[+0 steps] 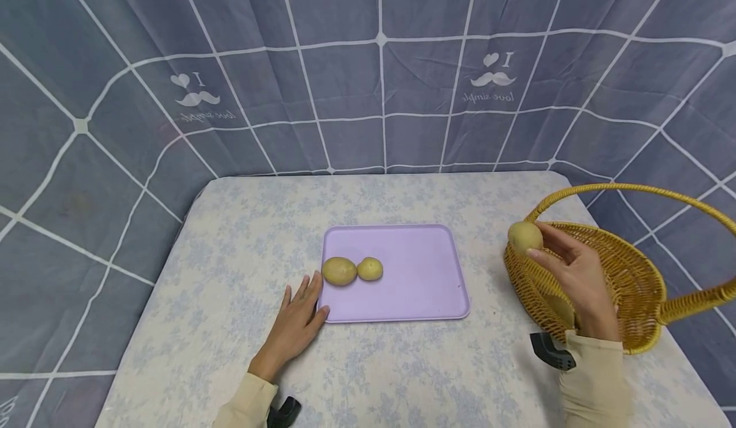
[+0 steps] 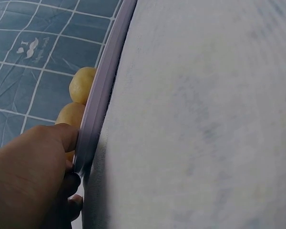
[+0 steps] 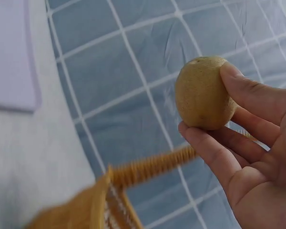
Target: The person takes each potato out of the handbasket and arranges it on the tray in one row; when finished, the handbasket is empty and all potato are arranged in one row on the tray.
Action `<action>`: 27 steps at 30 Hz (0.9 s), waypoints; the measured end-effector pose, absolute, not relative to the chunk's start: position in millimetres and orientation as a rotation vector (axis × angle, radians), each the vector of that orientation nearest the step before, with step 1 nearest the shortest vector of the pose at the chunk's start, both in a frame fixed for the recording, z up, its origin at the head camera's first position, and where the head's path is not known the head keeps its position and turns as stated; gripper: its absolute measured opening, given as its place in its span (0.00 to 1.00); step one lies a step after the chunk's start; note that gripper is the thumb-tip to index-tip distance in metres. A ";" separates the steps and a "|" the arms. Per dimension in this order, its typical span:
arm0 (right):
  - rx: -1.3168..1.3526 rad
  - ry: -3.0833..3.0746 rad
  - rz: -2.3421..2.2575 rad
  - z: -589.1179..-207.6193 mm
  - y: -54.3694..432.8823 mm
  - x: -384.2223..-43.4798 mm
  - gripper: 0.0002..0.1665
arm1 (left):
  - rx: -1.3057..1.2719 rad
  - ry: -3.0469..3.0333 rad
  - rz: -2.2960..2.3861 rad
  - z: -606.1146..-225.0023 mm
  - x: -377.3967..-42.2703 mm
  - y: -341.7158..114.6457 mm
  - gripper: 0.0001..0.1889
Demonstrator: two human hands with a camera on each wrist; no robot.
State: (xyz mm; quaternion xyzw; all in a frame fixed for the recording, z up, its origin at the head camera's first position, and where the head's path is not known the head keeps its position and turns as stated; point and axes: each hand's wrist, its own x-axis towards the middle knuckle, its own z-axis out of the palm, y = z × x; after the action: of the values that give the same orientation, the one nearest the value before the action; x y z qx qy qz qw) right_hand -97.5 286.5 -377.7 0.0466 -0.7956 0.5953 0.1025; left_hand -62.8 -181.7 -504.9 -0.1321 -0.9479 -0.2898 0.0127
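Yellow-brown and roundish, a potato (image 1: 524, 237) is pinched between the thumb and fingers of the right hand (image 1: 581, 281), over the left rim of a golden woven wicker basket (image 1: 641, 275). A light pinch on opposite sides, lifted clear of the arched handle (image 1: 632, 187), should serve best. The left hand (image 1: 296, 322), fingers extended, touches the left edge of a flat lilac rectangular tray (image 1: 420, 281), probably steadying it; an oval potato (image 1: 339, 271) and a smaller round one (image 1: 370, 269) lie there side by side. Blue-mottled white cloth (image 1: 230, 223) covers the table; white-gridded grey-blue curtains (image 1: 345, 83) surround it.
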 end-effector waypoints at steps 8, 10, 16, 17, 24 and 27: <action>0.393 -2.198 1.898 -377.8 246.6 -119.1 0.31 | -0.418 -2.917 -0.893 -506.6 -62.4 -179.6 0.35; 0.438 -2.211 1.922 -382.9 236.7 -125.3 0.31 | -0.415 -2.920 -0.896 -506.6 -62.3 -179.5 0.35; 0.569 -2.382 1.921 -408.2 207.0 -143.0 0.32 | -0.412 -2.948 -0.898 -505.9 -62.5 -180.1 0.35; 0.580 -2.415 1.922 -413.0 201.5 -145.8 0.32 | -0.411 -2.955 -0.900 -505.6 -62.6 -180.1 0.35; 0.648 -2.607 1.974 -444.8 162.8 -157.2 0.32 | -0.410 -2.952 -0.895 -505.2 -62.6 -179.8 0.35; 0.686 -2.667 1.963 -457.0 151.6 -158.4 0.32 | -0.415 -2.943 -0.896 -505.6 -62.2 -179.4 0.35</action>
State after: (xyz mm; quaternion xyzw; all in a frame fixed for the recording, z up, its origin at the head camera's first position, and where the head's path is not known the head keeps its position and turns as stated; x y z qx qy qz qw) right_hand -158.4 151.6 -457.0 0.2013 -0.7829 0.5763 -0.1200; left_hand -62.2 -179.4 -505.6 -0.1336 -0.9479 -0.2887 0.0187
